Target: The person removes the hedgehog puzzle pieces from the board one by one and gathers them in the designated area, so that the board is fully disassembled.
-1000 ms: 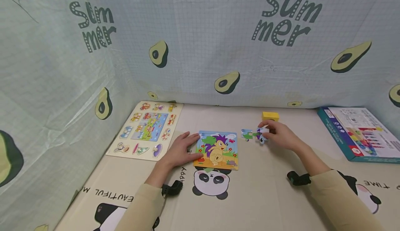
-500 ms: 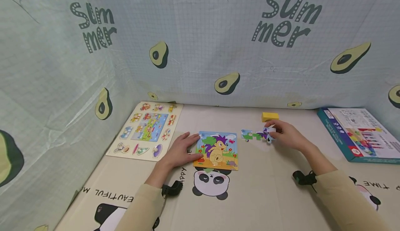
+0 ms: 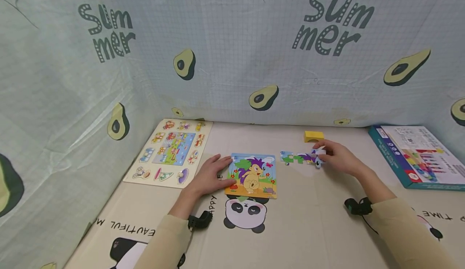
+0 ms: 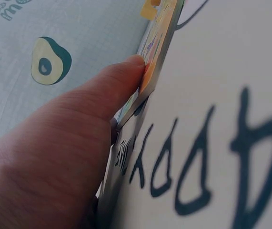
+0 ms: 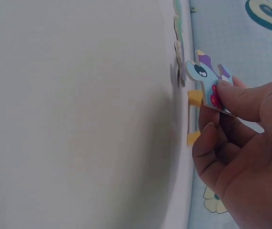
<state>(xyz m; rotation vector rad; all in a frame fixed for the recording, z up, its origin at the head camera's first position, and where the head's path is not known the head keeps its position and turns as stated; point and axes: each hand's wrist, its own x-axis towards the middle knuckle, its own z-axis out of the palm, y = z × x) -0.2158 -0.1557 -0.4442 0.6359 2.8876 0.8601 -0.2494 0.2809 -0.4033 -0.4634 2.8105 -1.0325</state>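
Observation:
My left hand point(image 3: 208, 177) lies along the left edge of a square hedgehog jigsaw puzzle point(image 3: 254, 176), fingers fairly straight. Its thumb rests on the puzzle's edge, as the left wrist view also shows. To the right of this puzzle, my right hand point(image 3: 338, 158) pinches a puzzle piece point(image 5: 208, 81) between thumb and fingers. The piece is light blue with a pink butterfly, purple spikes and an eye-like dark spot. In the right wrist view it is tilted and looks raised off the table. Several other puzzle pieces point(image 3: 287, 157) form a row just left of it.
A yellow arch-shaped block point(image 3: 313, 136) stands behind my right hand. At the far left lies a wooden picture board point(image 3: 147, 170) with vehicles. A flat teal-edged box point(image 3: 390, 160) is at the right. Printed fabric walls point(image 3: 225, 51) enclose the back and left.
My right hand has shifted a little to the right with the puzzle piece, and more of the row of pieces beside it shows. The left hand stays put.

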